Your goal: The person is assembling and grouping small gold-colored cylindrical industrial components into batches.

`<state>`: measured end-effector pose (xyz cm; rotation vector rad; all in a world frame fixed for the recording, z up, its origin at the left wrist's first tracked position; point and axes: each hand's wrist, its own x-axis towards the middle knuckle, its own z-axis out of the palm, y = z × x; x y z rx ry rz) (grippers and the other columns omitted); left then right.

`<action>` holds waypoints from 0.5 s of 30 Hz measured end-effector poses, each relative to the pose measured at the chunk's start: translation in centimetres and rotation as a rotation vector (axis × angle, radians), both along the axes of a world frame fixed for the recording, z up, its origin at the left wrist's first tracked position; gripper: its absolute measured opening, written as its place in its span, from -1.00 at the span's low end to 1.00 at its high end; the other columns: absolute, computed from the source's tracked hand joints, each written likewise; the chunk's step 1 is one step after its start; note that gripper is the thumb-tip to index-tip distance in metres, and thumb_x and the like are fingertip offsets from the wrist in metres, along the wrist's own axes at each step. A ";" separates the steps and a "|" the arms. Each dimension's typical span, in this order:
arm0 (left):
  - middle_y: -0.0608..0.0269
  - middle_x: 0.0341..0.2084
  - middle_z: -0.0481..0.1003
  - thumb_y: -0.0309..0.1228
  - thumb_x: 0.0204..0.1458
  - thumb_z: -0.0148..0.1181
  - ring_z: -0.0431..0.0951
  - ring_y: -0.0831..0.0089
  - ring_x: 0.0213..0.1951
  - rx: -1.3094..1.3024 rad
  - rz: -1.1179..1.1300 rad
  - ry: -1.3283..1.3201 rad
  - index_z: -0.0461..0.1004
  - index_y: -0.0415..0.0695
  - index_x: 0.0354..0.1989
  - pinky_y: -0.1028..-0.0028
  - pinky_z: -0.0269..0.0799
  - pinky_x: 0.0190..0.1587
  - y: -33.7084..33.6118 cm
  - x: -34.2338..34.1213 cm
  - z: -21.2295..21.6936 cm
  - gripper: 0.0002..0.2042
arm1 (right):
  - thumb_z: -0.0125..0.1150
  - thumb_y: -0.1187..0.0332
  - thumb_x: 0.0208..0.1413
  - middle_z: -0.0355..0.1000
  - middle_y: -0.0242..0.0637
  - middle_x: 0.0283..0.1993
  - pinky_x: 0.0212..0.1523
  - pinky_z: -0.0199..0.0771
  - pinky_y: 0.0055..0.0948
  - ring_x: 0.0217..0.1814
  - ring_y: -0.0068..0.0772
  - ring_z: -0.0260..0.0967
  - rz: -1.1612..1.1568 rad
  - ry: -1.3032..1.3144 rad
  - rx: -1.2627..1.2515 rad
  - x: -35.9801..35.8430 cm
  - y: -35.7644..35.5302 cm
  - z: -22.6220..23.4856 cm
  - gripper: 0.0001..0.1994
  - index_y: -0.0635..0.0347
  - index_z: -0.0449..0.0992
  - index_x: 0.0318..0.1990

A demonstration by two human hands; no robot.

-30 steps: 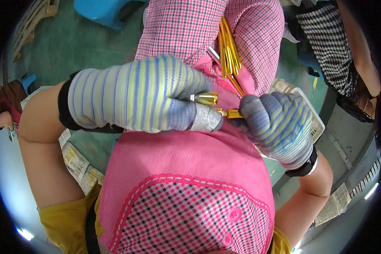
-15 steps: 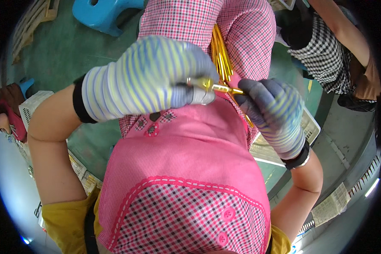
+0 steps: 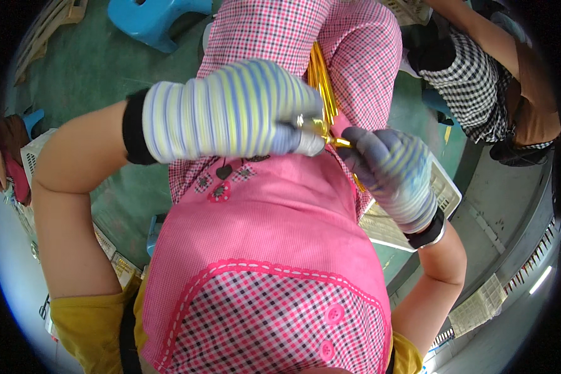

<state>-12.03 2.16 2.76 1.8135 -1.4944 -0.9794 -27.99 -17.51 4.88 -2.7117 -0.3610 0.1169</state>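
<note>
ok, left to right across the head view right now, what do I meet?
Wooden pallet → blue stool → gloved left hand → held gold piece → gloved right hand → black-and-white checked cloth.

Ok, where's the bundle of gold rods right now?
In the head view, the gold rods lie in the lap, upper middle, slightly right of centre, between the checked-cloth legs, near the left hand's fingertips.

Pink-checked lap (image 3: 255, 34), with a bundle of slim gold rods (image 3: 321, 81) along its middle.
</note>
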 end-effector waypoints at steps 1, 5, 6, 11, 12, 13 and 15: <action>0.34 -0.60 0.48 -0.07 0.04 0.23 0.48 0.54 -0.57 0.402 0.143 0.673 0.56 -0.15 -0.34 0.48 0.39 -0.53 -0.1 0.2 0.1 -0.66 | 0.27 0.14 -0.06 0.31 -0.39 -0.60 -0.63 0.27 -0.38 -0.60 -0.39 0.34 0.086 -0.078 -0.215 0.0 0.1 0.5 -0.70 0.06 0.50 -0.19; 0.41 -0.59 0.45 0.04 0.05 0.20 0.48 0.58 -0.53 0.491 0.129 0.935 0.48 -0.21 -0.22 0.51 0.41 -0.44 0.8 0.9 -1.1 -0.52 | 0.24 0.13 -0.04 0.33 -0.41 -0.56 -0.64 0.26 -0.40 -0.59 -0.40 0.33 0.121 -0.124 -0.295 0.4 0.3 -0.3 -0.72 0.05 0.50 -0.22; 0.34 -0.54 0.48 0.04 0.02 0.23 0.51 0.50 -0.53 0.283 0.123 0.646 0.44 -0.20 -0.16 0.45 0.44 -0.41 1.0 0.6 -2.1 -0.50 | 0.25 0.12 -0.05 0.32 -0.42 -0.57 -0.63 0.27 -0.40 -0.60 -0.39 0.33 0.088 -0.100 -0.261 0.7 0.7 -0.1 -0.72 0.05 0.50 -0.23; 0.15 -0.51 0.50 -0.04 -0.08 0.32 0.53 0.38 -0.47 -0.228 -0.059 -0.436 0.48 -0.17 -0.18 0.44 0.44 -0.35 1.0 0.0 -0.5 -0.54 | 0.26 0.10 -0.05 0.27 -0.46 -0.61 -0.63 0.27 -0.41 -0.62 -0.42 0.31 0.012 -0.032 -0.080 0.9 0.5 0.3 -0.70 0.05 0.50 -0.23; 0.17 -0.50 0.51 -0.07 -0.06 0.31 0.53 0.41 -0.49 -0.009 0.007 -0.046 0.50 -0.18 -0.20 0.44 0.43 -0.37 0.8 0.3 -0.3 -0.58 | 0.25 0.13 -0.06 0.25 -0.47 -0.61 -0.64 0.25 -0.42 -0.62 -0.44 0.29 0.053 -0.086 -0.192 1.0 0.4 0.6 -0.70 0.06 0.50 -0.21; 0.19 -0.50 0.52 -0.11 -0.03 0.29 0.52 0.44 -0.51 0.211 0.075 0.347 0.51 -0.19 -0.23 0.45 0.43 -0.39 0.8 0.4 0.0 -0.62 | 0.25 0.16 -0.07 0.23 -0.47 -0.61 -0.66 0.24 -0.44 -0.63 -0.46 0.27 0.098 -0.141 -0.301 1.0 0.4 0.9 -0.70 0.06 0.49 -0.19; 0.23 -0.48 0.55 -0.14 -0.02 0.28 0.53 0.48 -0.48 0.432 0.114 0.718 0.52 -0.24 -0.24 0.49 0.45 -0.38 1.0 1.3 0.3 -0.63 | 0.38 0.14 -0.15 0.35 -0.45 -0.59 -0.60 0.25 -0.39 -0.58 -0.41 0.34 0.127 -0.173 -0.360 1.4 0.4 1.3 -0.66 0.03 0.53 -0.20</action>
